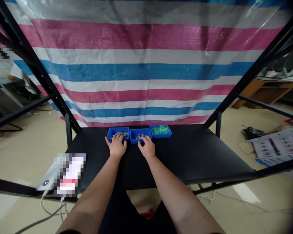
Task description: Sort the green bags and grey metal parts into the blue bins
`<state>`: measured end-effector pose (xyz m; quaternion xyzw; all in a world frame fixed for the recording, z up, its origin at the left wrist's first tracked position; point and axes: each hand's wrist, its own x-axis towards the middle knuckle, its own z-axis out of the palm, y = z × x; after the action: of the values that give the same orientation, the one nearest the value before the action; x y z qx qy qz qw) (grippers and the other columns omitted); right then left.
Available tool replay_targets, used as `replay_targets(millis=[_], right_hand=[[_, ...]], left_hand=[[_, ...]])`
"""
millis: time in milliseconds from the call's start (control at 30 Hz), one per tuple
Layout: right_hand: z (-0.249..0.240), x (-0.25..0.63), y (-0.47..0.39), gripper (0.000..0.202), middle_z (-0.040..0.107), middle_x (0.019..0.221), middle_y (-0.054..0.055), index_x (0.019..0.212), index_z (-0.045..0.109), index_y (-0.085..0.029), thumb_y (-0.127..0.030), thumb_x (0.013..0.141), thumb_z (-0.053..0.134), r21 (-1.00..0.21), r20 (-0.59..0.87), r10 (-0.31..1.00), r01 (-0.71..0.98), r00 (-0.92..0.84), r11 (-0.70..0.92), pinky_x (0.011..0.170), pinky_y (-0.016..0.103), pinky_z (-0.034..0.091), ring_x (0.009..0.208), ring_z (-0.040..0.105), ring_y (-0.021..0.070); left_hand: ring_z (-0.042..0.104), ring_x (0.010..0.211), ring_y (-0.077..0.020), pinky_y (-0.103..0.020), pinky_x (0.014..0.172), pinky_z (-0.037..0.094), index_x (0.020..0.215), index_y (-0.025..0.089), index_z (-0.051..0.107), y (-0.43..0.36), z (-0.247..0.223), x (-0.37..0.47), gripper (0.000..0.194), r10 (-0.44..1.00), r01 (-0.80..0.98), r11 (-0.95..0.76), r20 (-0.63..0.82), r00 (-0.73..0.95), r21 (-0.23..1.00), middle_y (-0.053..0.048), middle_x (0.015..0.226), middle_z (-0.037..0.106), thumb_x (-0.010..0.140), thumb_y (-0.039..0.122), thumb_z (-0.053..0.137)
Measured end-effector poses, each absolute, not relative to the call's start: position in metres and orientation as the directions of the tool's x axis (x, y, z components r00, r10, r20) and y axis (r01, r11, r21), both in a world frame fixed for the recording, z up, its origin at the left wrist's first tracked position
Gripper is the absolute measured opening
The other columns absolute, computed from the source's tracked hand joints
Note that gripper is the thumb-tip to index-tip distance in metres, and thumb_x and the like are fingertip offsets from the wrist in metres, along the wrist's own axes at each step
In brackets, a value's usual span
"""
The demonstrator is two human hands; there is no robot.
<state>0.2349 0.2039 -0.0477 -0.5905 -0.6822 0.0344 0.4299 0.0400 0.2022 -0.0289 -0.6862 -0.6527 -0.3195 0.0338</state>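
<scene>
Three small blue bins stand in a row near the back of the black table. My left hand (117,147) lies over the front rim of the left bin (108,134), fingers spread, thumb outside its left corner. Small grey metal cylinder-like parts (123,133) lie in that bin. My right hand (148,148) is at the front right of the middle bin (134,133), thumb and fingers apart, with its fingertips at the rim. Short silvery parts, perhaps screws, (138,136) lie in it. Green circuit boards (160,129) fill the right bin (169,132).
The black table (192,156) sits inside a black metal frame. A striped plastic sheet (141,71) hangs behind it. At the left edge lie a white device (48,177) and a lit, blurred-out screen (72,174), with cables (45,203) hanging down.
</scene>
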Motion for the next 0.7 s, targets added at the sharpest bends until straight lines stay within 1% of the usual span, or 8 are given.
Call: replay_targets(millis=[167,233,300,400,467,533,600,700], right_hand=[[-0.045,0.238,0.195,0.022,0.066,0.114,0.005,0.109,0.069,-0.025,-0.027,0.088,0.063,-0.609,0.494,0.867,0.735,0.057,0.298,0.082,0.032,0.056,0.092,0.068,0.0207],[-0.045,0.24,0.186,0.028,0.064,0.119,0.006,0.115,0.066,-0.025,-0.024,0.088,0.06,-0.64,0.463,0.886,0.705,0.038,0.304,0.079,0.033,0.057,0.082,0.067,0.0184],[-0.045,0.243,0.171,0.036,0.06,0.125,0.007,0.123,0.062,-0.024,-0.022,0.087,0.058,-0.678,0.444,0.896,0.652,-0.005,0.34,0.079,0.034,0.058,0.077,0.065,0.0162],[-0.046,0.25,0.142,0.044,0.055,0.131,0.01,0.131,0.057,-0.024,-0.02,0.087,0.058,-0.721,0.447,0.892,0.562,-0.071,0.406,0.085,0.035,0.058,0.088,0.066,0.0179],[-0.046,0.256,0.123,0.042,0.055,0.129,0.01,0.129,0.057,-0.024,-0.021,0.086,0.06,-0.735,0.441,0.894,0.538,-0.082,0.412,0.085,0.037,0.059,0.088,0.064,0.0186],[-0.044,0.262,0.108,0.039,0.057,0.123,0.009,0.125,0.059,-0.024,-0.024,0.086,0.065,-0.743,0.442,0.893,0.522,-0.085,0.418,0.083,0.038,0.059,0.083,0.062,0.0182],[-0.042,0.267,0.099,0.036,0.058,0.117,0.009,0.12,0.061,-0.024,-0.028,0.085,0.069,-0.758,0.453,0.887,0.485,-0.09,0.436,0.082,0.038,0.059,0.081,0.061,0.018],[-0.04,0.274,0.096,0.024,0.06,0.116,0.008,0.111,0.064,-0.023,-0.031,0.088,0.068,-0.805,0.452,0.882,0.364,-0.136,0.469,0.081,0.036,0.058,0.084,0.064,0.0182]], left_hand=[[0.037,0.149,-0.0335,-0.073,0.121,-0.006,0.131,0.026,0.063,0.186,-0.029,0.03,0.04,0.836,0.904,-0.118,0.532,-0.133,0.41,-0.009,0.153,0.053,0.092,0.024,0.054],[0.037,0.149,-0.0333,-0.07,0.124,0.004,0.131,0.025,0.062,0.176,-0.027,0.028,0.04,0.804,0.881,-0.186,0.583,-0.119,0.436,-0.01,0.151,0.054,0.092,0.023,0.054],[0.039,0.149,-0.0322,-0.061,0.126,0.021,0.133,0.023,0.061,0.162,-0.026,0.029,0.041,0.775,0.83,-0.322,0.631,-0.046,0.456,-0.011,0.15,0.054,0.093,0.024,0.055],[0.044,0.145,-0.0301,-0.05,0.119,0.04,0.146,0.024,0.049,0.141,-0.027,0.037,0.055,0.789,0.695,-0.484,0.609,0.083,0.532,-0.014,0.157,0.042,0.093,0.029,0.061],[0.055,0.132,-0.0293,-0.048,0.109,0.05,0.151,0.025,0.043,0.129,-0.031,0.045,0.066,0.839,0.628,-0.469,0.535,0.098,0.621,-0.016,0.155,0.039,0.09,0.036,0.067],[0.066,0.104,-0.024,-0.044,0.091,0.058,0.151,0.023,0.041,0.121,-0.036,0.052,0.074,0.9,0.565,-0.378,0.433,0.04,0.734,-0.017,0.141,0.049,0.087,0.043,0.071],[0.066,0.08,-0.0176,-0.038,0.075,0.06,0.149,0.019,0.039,0.116,-0.042,0.06,0.078,0.953,0.449,-0.265,0.302,-0.013,0.853,-0.012,0.12,0.059,0.084,0.048,0.073],[0.062,0.066,-0.0134,-0.03,0.06,0.056,0.143,0.018,0.037,0.111,-0.051,0.073,0.077,0.994,0.211,-0.096,0.103,-0.023,0.973,-0.002,0.096,0.059,0.082,0.049,0.074]])
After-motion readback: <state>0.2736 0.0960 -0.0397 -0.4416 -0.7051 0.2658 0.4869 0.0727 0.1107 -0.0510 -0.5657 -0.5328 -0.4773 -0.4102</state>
